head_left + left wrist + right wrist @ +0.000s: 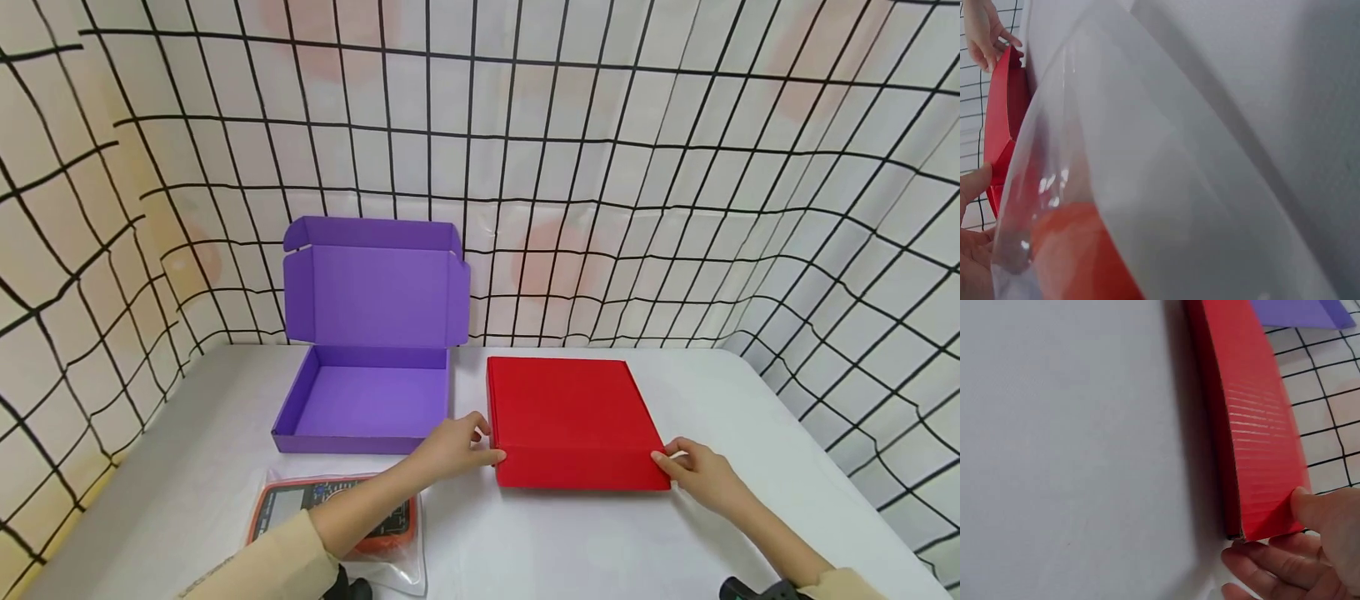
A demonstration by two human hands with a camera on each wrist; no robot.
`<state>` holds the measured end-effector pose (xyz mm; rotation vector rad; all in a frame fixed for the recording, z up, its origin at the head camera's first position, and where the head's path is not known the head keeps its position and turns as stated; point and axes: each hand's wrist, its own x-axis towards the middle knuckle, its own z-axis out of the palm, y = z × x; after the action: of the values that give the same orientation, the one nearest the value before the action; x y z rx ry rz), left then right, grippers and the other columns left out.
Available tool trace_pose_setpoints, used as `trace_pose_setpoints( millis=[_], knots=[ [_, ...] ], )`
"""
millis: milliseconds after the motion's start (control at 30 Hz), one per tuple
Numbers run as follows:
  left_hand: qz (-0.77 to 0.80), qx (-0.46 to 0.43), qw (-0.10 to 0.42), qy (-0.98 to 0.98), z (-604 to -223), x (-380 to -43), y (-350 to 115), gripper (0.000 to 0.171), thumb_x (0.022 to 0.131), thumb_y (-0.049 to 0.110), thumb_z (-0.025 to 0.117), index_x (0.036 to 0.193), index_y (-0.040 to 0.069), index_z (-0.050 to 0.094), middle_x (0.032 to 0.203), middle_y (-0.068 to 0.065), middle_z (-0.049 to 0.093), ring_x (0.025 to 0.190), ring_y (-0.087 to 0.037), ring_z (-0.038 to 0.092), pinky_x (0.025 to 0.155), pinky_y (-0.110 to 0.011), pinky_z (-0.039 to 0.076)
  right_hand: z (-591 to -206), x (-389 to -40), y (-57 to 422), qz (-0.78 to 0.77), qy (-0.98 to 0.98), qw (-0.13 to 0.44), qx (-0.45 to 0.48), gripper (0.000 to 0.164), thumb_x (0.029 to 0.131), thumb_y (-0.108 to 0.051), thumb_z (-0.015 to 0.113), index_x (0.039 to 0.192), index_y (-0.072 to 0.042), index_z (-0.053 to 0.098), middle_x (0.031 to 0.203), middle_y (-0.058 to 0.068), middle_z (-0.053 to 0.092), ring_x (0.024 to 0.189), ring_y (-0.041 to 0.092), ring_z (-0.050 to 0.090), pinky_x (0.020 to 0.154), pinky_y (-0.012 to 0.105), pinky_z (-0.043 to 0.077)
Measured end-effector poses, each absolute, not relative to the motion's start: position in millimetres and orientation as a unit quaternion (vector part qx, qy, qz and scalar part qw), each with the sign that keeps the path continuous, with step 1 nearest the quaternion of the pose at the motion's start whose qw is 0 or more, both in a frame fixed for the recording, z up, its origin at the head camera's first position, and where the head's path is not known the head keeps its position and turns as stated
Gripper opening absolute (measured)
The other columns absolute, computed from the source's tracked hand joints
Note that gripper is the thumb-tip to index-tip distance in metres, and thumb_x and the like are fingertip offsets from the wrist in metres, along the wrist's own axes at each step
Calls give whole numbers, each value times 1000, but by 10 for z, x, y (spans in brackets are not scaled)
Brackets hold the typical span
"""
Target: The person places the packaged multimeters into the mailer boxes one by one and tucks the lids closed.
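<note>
A red cardboard box (573, 408) lies closed on the white table, its front flap facing me. At its front left corner is my left hand (452, 446), the thumb on the front face and the other fingers bent by the side. My right hand (708, 477) pinches the front right corner. In the right wrist view, that thumb (1313, 506) presses the red front face while the fingers curl at the box's end. The left wrist view shows the left thumb (974, 183) against the red box (999, 112); a plastic bag fills much of that view.
Left of the red box, a purple cardboard box (390, 300) stands with its lid raised. In front of it lies a clear plastic bag (405, 571) with an orange-rimmed, dark-faced device (281, 502), partly hidden by my left forearm. A black wire grid (555, 133) surrounds the table.
</note>
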<state>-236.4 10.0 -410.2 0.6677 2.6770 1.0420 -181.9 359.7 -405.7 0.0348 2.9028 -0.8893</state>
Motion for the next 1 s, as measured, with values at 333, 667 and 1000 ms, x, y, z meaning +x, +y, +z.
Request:
trace_pose_setpoints(
  millis=[333, 667, 1000],
  knots=[
    [553, 90, 220, 798, -4129, -2460, 307, 68, 90, 28, 59, 141, -4, 27, 137, -25, 41, 127, -39, 38, 103, -55, 30, -4167, -1797, 3611, -202, 960, -114, -159, 65, 83, -23, 68, 135, 5, 40, 133, 25, 46, 121, 44, 42, 98, 26, 40],
    [633, 56, 208, 743, -4278, -2525, 401, 62, 96, 22, 49, 145, -3, 19, 143, -22, 34, 131, -37, 30, 105, -58, 23, -4284, -1830, 3575, -163, 959, -129, -194, 64, 84, -27, 67, 134, 4, 43, 138, 19, 44, 126, 39, 39, 91, 37, 39],
    [627, 81, 177, 754, -4337, -2599, 421, 64, 92, 17, 55, 142, -7, 22, 140, -24, 38, 129, -38, 35, 105, -52, 30, -4241, -1871, 3712, -144, 957, -122, -222, 62, 84, -28, 67, 133, 1, 46, 137, 15, 47, 123, 35, 45, 91, 39, 45]
  ],
)
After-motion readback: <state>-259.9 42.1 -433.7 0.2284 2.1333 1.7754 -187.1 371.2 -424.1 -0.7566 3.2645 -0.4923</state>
